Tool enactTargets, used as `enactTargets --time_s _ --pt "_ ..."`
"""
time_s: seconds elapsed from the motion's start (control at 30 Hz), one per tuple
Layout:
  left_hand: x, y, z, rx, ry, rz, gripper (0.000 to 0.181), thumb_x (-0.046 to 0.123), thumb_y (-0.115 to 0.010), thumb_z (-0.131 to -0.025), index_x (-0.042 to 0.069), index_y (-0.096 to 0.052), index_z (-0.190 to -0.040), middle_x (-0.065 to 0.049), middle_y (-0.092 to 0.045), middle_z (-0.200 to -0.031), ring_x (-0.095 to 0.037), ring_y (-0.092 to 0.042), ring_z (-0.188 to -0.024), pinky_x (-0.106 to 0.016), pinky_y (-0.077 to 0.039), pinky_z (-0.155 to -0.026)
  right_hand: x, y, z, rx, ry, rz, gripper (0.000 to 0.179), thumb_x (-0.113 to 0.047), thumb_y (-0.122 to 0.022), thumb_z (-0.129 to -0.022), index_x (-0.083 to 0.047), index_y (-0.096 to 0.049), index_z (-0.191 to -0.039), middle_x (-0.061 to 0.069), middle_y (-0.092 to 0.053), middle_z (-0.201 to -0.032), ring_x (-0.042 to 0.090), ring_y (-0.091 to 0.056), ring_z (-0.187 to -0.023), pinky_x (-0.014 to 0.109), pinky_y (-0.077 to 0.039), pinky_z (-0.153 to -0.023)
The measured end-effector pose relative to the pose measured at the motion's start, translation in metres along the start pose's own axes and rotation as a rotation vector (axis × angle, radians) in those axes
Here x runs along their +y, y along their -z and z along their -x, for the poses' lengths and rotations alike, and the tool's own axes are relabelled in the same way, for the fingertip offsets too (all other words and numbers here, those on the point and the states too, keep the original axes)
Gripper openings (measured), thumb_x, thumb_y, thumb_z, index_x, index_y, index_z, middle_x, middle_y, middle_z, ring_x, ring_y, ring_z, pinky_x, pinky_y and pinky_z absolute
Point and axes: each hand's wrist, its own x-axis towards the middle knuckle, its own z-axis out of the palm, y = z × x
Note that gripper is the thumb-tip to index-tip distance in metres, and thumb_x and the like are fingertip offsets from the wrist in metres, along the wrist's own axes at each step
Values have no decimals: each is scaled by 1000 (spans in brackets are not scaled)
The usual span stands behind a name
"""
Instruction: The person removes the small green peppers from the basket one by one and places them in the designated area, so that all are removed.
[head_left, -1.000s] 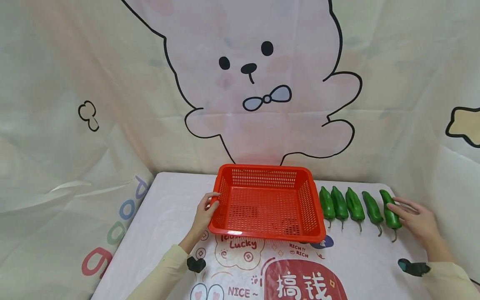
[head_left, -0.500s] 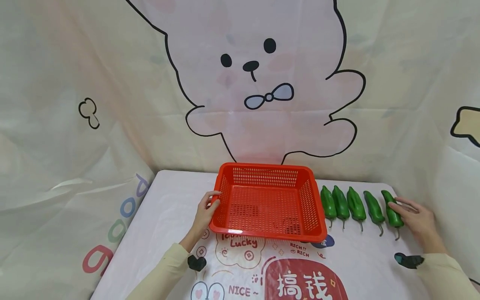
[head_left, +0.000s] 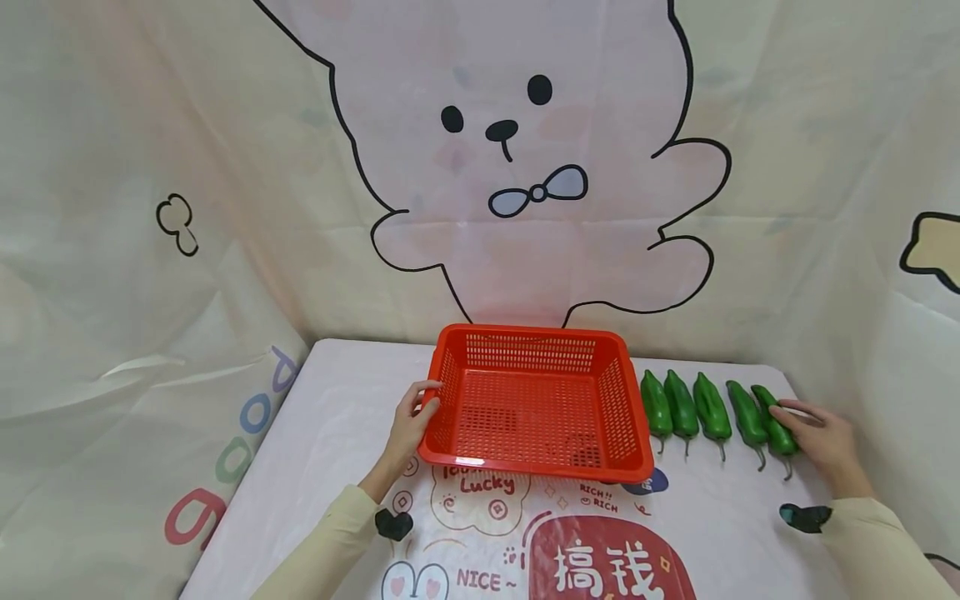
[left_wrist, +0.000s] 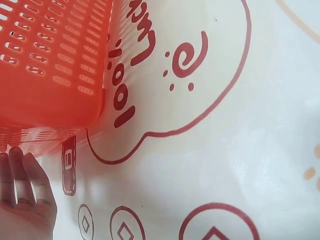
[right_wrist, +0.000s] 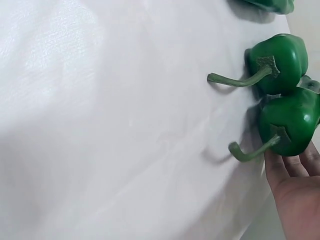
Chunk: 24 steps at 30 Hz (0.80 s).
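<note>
In the head view, my left hand (head_left: 408,423) grips the left rim of a red plastic basket (head_left: 536,475), thumb and a finger over the edge. Straight fingers lie against the basket's outer side in the left wrist view. Far right, my right hand (head_left: 821,437) holds the rightmost green pepper (head_left: 776,429), fingers along its right side. This pepper (right_wrist: 290,125) lies on the table, touching the neighbouring pepper (right_wrist: 279,65) in the right wrist view. Several green peppers (head_left: 708,408) stand in a row right of the basket, stems toward me.
A white printed cloth (head_left: 360,392) covers the table. A wall sheet (head_left: 525,267) with a cartoon bear rises behind the basket, and pale sheets flank both sides. The nearest pepper (head_left: 657,408) in the row lies close to the basket's right side.
My right hand has shifted left with the rightmost pepper, bringing it against its neighbour. The left hand and basket stay in place; the head view has moved slightly.
</note>
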Motion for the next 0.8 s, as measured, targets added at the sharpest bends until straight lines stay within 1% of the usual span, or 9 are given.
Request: enactTargets --time_s 0.1,0.27,0.33,0.47,0.53,0.6,0.7,0.77,0.8 --pt "0 0 0 3 -7 -7 30 9 -55 -106 10 -56 -136 -27 -51 -129 -51 -52 -113 -62 -51 -91 -4 -2 2 3 39 25 51 -52 -65 -96 -12 -70 -126 38 -32 -149 53 -34 -128 20 -39 -66" --pt "0 0 1 9 -9 -25 30 9 -55 -106 12 -56 -135 -24 -52 -127 -49 -53 -112 -58 -53 -90 -9 -4 6 19 69 68 55 -50 -62 -98 -1 -67 -121 38 -39 -143 54 -38 -125 25 -39 -66" --pt "0 0 1 7 -9 -27 30 10 -55 -106 11 -56 -136 -23 -53 -127 -47 -54 -111 -57 -53 -90 -10 -4 6 23 70 79 60 -49 -62 -98 5 -64 -123 38 -41 -140 54 -39 -124 24 -39 -64" --pt "0 1 1 4 -8 -32 31 11 -56 -106 11 -56 -136 -22 -54 -125 -45 -55 -110 -55 -54 -90 -10 -5 7 39 69 95 66 -48 -62 -99 11 -59 -126 37 -47 -134 51 -43 -120 22 -40 -62" --pt "1 1 1 8 -6 -33 30 10 -56 -106 12 -56 -136 -22 -54 -125 -43 -56 -109 -53 -55 -88 -11 -6 7 48 72 96 67 -47 -63 -98 13 -58 -127 36 -50 -131 48 -46 -117 21 -41 -61" --pt "1 1 1 11 -8 -37 30 9 -56 -105 12 -57 -135 -22 -54 -125 -42 -57 -108 -51 -56 -87 -10 -7 6 60 74 101 64 -48 -65 -97 11 -61 -123 34 -54 -127 40 -50 -109 18 -42 -59" --pt "1 1 1 13 -11 -43 30 9 -56 -105 12 -57 -135 -22 -55 -125 -41 -57 -107 -50 -57 -86 -10 -7 6 66 75 103 58 -49 -66 -96 5 -67 -117 28 -59 -121 29 -51 -101 16 -43 -58" --pt "1 1 1 12 -9 -41 30 9 -55 -105 12 -56 -135 -22 -55 -125 -41 -58 -106 -49 -57 -86 -9 -7 5 68 68 106 57 -49 -67 -95 3 -67 -116 26 -60 -121 28 -51 -101 18 -44 -60" --pt "2 1 1 9 -8 -41 30 9 -55 -106 12 -56 -135 -22 -55 -125 -41 -58 -107 -49 -57 -86 -9 -7 5 63 63 105 59 -50 -66 -95 4 -67 -118 27 -60 -122 31 -51 -104 22 -46 -64"
